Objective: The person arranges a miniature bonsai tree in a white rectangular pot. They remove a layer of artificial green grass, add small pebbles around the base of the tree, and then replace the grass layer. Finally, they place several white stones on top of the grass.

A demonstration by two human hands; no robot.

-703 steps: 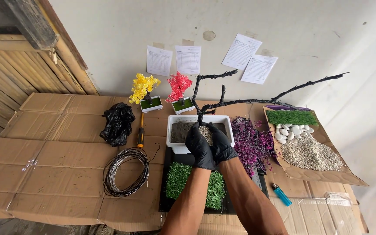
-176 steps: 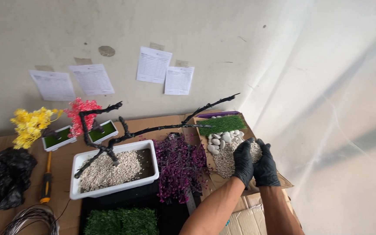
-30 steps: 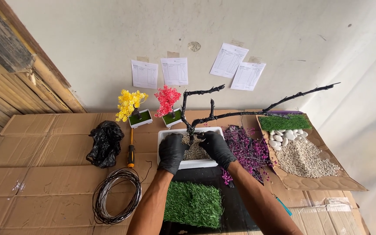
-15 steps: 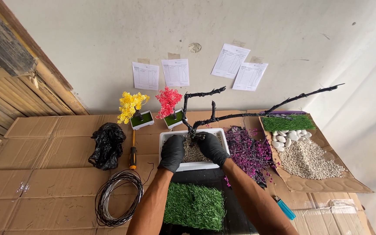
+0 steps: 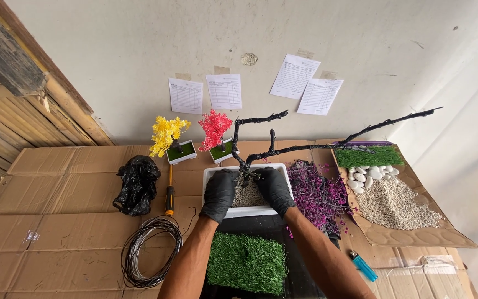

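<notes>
wall | four white printed paper sheets [image 5: 225, 91] | taped, in a row

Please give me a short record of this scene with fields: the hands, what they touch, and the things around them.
Left hand: black glove, pressing on gravel in white tray
Right hand: black glove, on the same gravel
In tray: bare black branch
Left side: wire coil, screwdriver, black bag
Right side: purple foliage, gravel pile, white stones
Front: green grass mat
</notes>
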